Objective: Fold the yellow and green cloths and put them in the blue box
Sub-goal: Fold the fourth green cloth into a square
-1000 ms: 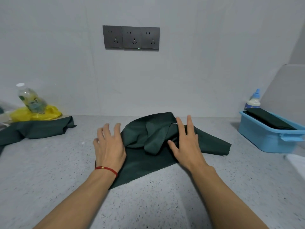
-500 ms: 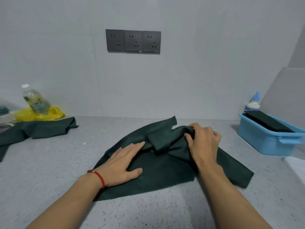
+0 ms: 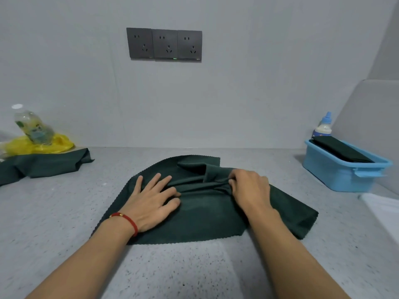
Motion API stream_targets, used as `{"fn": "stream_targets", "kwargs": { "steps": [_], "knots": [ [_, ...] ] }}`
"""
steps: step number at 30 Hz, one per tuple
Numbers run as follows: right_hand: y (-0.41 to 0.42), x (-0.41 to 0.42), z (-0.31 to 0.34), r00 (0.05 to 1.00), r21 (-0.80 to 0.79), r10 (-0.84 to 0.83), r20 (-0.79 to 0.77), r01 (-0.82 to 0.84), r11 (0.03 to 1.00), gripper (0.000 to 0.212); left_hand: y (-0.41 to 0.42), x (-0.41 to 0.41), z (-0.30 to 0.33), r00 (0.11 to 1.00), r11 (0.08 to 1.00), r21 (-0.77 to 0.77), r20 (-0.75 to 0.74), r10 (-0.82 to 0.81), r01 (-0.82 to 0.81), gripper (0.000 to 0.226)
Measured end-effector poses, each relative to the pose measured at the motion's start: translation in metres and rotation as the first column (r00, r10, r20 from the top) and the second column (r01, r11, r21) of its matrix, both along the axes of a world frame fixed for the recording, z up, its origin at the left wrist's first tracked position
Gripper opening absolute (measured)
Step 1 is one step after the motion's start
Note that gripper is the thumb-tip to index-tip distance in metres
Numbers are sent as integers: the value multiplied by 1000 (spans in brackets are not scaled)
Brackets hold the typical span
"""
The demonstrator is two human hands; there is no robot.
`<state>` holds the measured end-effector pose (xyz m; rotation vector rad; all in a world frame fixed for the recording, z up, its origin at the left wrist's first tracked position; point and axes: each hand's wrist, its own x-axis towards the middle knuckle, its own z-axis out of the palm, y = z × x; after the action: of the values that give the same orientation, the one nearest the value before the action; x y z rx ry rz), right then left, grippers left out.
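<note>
I see a soft dark green cloth (image 3: 200, 212) with pinked, zigzag edges lying rumpled on the speckled grey counter (image 3: 64, 212). My left hand (image 3: 151, 199) presses flat on it, fingers straight and spread. My right hand (image 3: 250, 187) has its fingers curled, pinching a bunched ridge of the fabric. The blue box (image 3: 343, 171), smooth plastic, sits well apart at the right with a folded dark cloth (image 3: 341, 151) inside. A yellow cloth (image 3: 43, 145) lies crumpled far left under a clear bottle (image 3: 32, 126), beside another green cloth (image 3: 43, 165). Bare counter lies between.
</note>
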<state>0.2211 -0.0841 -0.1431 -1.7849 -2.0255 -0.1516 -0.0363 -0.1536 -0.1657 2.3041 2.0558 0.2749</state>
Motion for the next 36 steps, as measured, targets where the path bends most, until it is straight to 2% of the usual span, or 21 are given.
{"fn": "stream_targets", "kwargs": {
  "steps": [3,6,8,9,11,12,15,17,19,22,24,25,27,29,31,33,36],
  "knots": [
    [5,27,8,974,78,-215,-72,220,972,25,2,3,0,997,998,24,50,50,-52,73],
    [5,41,15,920,157,-385,-77,393,906,27,4,3,-2,995,993,85,-57,85,-80,56],
    [-3,31,26,939,267,-340,-49,341,902,37,4,4,-7,993,995,62,-82,88,-83,42],
    [-8,18,28,967,310,-253,-13,245,919,34,4,5,-8,994,996,41,-63,85,-83,38],
    [-20,-15,23,995,315,-69,69,44,948,14,5,6,-10,997,997,5,-16,77,-77,37],
    [-25,-29,18,996,255,-13,88,-10,967,5,5,5,-10,997,997,-14,4,71,-71,41],
    [-13,-29,2,991,-40,3,134,2,999,33,3,3,-6,998,997,-74,46,32,-29,58],
    [0,-7,-2,999,-177,15,34,-9,984,49,0,2,-3,999,998,-55,52,10,-7,62],
    [10,18,-6,1000,-172,10,-16,-12,985,51,-2,4,-1,999,1000,-16,51,-5,5,53],
    [14,41,0,996,-34,-44,-74,42,999,45,2,7,0,996,997,82,90,9,-16,27],
    [10,38,7,993,29,-81,-90,84,996,42,3,5,-2,993,989,136,113,34,-49,29],
    [6,32,10,994,14,-86,-62,87,996,43,3,3,-3,991,990,116,117,63,-77,35],
    [1,16,7,999,-174,-44,-3,43,984,61,3,0,-7,989,991,-5,58,133,-133,51],
    [-2,4,-2,1000,-407,18,24,-7,914,84,4,1,-11,984,980,-92,2,176,-175,63],
    [2,6,-4,998,-458,59,10,-48,888,87,5,5,-9,977,973,-96,14,213,-211,74],
    [1,12,-1,997,-354,72,-3,-68,933,80,4,7,-7,957,957,-65,35,286,-284,82],
    [-11,-1,6,993,-19,110,40,-109,994,70,10,1,-6,923,924,6,43,382,-383,72]
  ]
}}
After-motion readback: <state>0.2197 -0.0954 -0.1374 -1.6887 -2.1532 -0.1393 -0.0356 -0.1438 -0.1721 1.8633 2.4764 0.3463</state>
